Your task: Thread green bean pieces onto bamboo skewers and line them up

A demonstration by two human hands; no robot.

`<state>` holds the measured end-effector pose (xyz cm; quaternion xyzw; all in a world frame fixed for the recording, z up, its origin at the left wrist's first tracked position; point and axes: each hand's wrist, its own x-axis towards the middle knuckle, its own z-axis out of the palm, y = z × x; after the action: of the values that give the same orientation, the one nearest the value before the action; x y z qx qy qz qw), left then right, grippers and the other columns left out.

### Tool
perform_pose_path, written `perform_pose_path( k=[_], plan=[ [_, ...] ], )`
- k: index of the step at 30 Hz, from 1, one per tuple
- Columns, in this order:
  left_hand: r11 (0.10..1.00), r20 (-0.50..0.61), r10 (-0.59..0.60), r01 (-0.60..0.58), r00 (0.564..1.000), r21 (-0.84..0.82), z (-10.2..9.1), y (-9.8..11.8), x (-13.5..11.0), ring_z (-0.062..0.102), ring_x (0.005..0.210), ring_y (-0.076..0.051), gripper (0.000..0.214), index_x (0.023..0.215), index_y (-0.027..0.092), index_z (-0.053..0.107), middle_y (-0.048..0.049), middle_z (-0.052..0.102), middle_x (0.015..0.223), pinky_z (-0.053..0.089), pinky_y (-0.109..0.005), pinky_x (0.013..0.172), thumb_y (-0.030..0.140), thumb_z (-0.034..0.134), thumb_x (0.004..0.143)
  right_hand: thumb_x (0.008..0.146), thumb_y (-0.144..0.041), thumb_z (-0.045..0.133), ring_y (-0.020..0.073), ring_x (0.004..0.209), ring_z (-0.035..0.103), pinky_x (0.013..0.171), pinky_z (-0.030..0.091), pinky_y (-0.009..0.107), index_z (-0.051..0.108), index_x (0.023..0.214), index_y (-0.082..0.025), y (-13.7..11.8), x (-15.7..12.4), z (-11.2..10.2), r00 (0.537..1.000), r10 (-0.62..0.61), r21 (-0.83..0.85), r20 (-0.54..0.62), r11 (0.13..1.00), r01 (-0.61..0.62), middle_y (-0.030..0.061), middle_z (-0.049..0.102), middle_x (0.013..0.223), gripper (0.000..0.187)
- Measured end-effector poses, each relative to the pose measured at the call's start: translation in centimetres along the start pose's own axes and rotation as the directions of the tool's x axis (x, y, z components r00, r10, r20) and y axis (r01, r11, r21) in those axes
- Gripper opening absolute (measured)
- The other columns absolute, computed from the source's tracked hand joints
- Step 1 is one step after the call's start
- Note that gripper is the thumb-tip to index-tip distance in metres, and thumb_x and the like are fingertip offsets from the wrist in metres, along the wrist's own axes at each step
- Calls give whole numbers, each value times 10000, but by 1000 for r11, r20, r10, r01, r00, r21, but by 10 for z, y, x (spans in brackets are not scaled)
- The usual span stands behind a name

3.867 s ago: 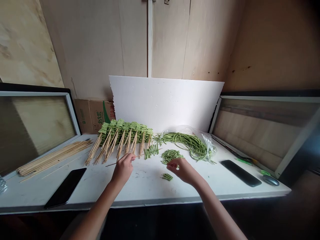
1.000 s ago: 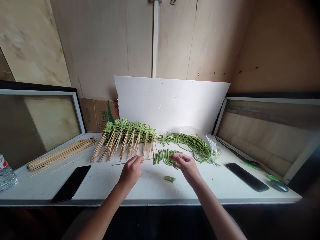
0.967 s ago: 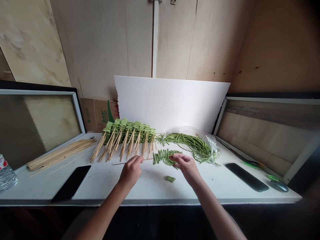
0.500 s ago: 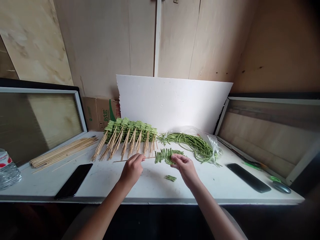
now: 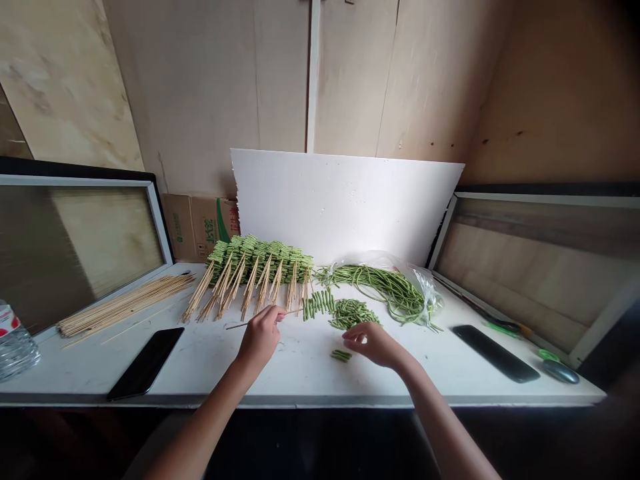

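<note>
My left hand (image 5: 261,332) is closed round a bamboo skewer (image 5: 237,327), whose bare end sticks out to the left. Cut green bean pieces (image 5: 319,305) sit side by side on the skewer's right part, raised a little over the table. My right hand (image 5: 374,343) hovers just right of a few loose bean pieces (image 5: 341,356), its thumb and forefinger slightly apart and nothing visible between them. Behind it lies a heap of cut bean pieces (image 5: 354,312), its front edge partly covered by the hand.
Finished bean skewers (image 5: 265,260) are stacked at the back. Bare skewers (image 5: 125,303) lie left, near a phone (image 5: 146,363) and water bottle (image 5: 17,347). Whole long beans (image 5: 380,283) in a plastic bag, a dark flat object (image 5: 495,353) and a mouse (image 5: 561,371) lie right.
My right hand has let go of the threaded beans and moved down and slightly right toward the loose pieces. The left hand, still on the skewer, has shifted slightly left.
</note>
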<state>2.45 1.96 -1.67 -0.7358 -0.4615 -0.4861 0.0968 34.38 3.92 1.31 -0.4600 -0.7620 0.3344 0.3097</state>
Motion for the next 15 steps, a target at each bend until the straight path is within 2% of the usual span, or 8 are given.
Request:
perform_pose_path(
  k=[4,9,12,15],
  plan=[
    [1000,11,0,0,1000,-5,2,-2,-1,751,833,-178,479,934,200,626,-29,728,867,579,-260,710,-143,377,712,675,-312,870,223,606,680,515,495,307,852,718,-266,9,-1,10,997,68,-81,41,995,-65,77,800,740,65],
    [1000,25,-6,6,1000,-13,2,-1,0,751,834,-179,476,955,204,630,-27,731,864,580,-264,710,-138,388,729,592,-283,906,166,509,621,464,442,256,794,574,-269,13,1,18,1000,25,14,-7,1000,-25,45,750,609,115],
    [999,23,-17,17,1000,-29,2,0,-1,751,830,-180,478,957,203,633,-28,733,864,584,-269,720,-141,392,729,575,-320,933,169,497,617,468,460,268,785,578,-261,12,2,20,999,35,17,-22,999,-34,46,743,600,159],
    [999,25,-16,17,1000,-34,3,1,-1,748,828,-181,475,961,207,628,-27,731,864,588,-276,731,-139,396,732,630,-384,909,207,570,662,523,506,307,819,691,-253,7,3,15,995,31,16,-90,999,-29,57,771,675,170]
  ],
)
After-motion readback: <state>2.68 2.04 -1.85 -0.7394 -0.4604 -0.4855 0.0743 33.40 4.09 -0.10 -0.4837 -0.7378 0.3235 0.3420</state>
